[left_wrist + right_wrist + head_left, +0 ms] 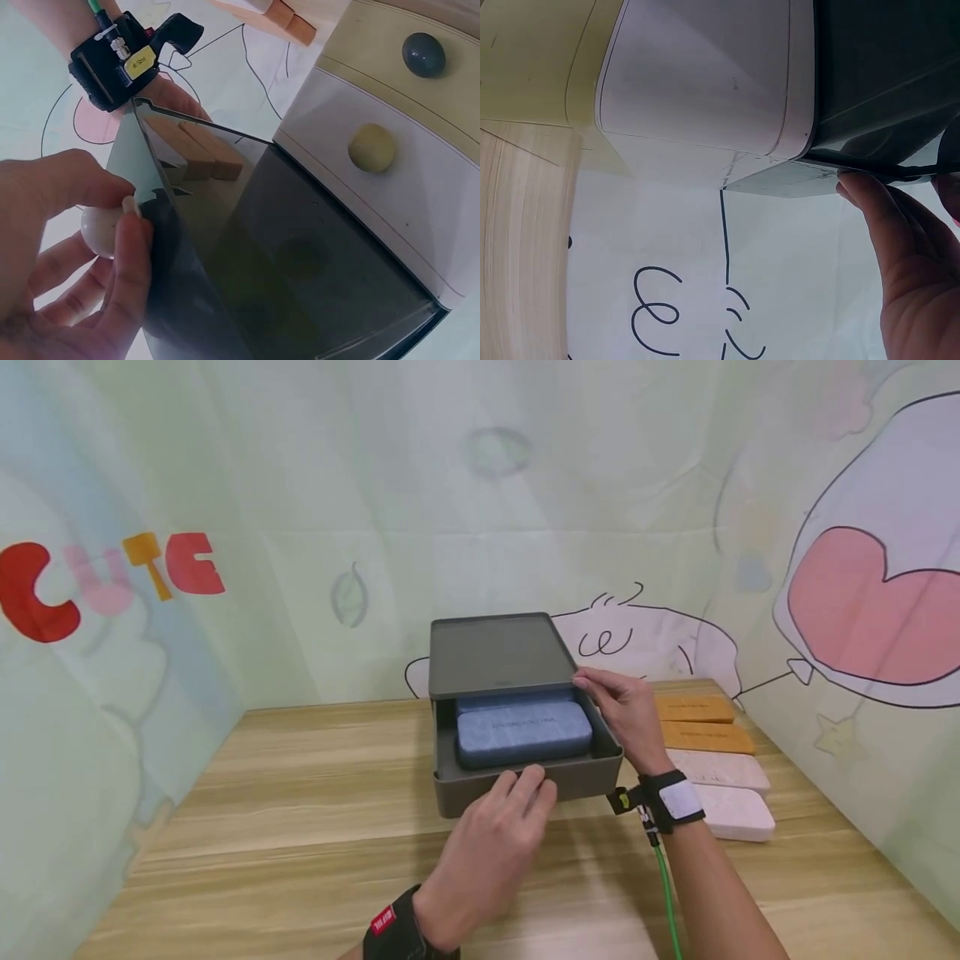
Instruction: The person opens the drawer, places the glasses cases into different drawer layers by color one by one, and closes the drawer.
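Note:
A small drawer cabinet (pixel 502 656) with a grey top stands on the wooden table. Its dark grey top drawer (pixel 528 787) is pulled partway out toward me. Inside lies a blue oblong case (pixel 525 735) with dark lettering, and part of a second blue one shows behind it. My left hand (pixel 495 835) pinches the drawer's white round knob (pixel 97 231) between thumb and fingers, as the left wrist view shows. With thumb and fingers my right hand (pixel 626 718) holds the cabinet's front right top corner.
Below the open drawer, the left wrist view shows a lilac drawer (pixel 322 120) with a yellow knob and a yellow drawer (pixel 367 45) with a grey knob. On the right of the table lie two orange cases (pixel 705 737) and two whitish cases (pixel 738 814). A printed cloth hangs behind.

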Demonstrator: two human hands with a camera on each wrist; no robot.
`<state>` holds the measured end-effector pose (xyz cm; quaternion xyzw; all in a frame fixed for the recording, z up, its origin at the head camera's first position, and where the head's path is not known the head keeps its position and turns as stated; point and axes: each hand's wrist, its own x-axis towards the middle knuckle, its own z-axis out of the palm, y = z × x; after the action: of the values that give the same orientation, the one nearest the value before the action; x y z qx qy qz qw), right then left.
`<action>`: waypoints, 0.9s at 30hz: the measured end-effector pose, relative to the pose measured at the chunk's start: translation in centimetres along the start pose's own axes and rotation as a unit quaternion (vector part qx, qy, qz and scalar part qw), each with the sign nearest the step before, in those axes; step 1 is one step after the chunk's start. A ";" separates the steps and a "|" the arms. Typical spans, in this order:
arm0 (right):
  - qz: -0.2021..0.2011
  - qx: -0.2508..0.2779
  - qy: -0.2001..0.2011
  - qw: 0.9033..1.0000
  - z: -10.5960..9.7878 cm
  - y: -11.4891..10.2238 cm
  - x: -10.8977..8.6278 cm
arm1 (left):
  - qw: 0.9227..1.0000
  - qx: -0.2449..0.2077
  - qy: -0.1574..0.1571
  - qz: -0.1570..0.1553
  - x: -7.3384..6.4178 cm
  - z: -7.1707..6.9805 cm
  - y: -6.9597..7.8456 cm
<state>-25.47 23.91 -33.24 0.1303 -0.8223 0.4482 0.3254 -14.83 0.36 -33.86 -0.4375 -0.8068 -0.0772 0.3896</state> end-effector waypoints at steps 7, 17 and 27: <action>-0.003 -0.014 -0.002 1.000 -0.1 0.1 0.3 | 1.000 -0.001 -0.005 -0.005 0.4 0.3 -0.2; -0.008 -0.009 0.001 1.000 -0.3 0.1 0.4 | 1.000 0.002 0.003 -0.004 1.0 0.7 -0.6; -0.002 -0.002 -0.019 1.000 -0.3 0.1 0.2 | 1.000 0.002 -0.003 -0.018 0.9 1.7 -1.3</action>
<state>-25.58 24.27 -33.05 0.1397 -0.8291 0.4431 0.3110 -17.03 0.97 -34.12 -0.4221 -0.8159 -0.0815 0.3866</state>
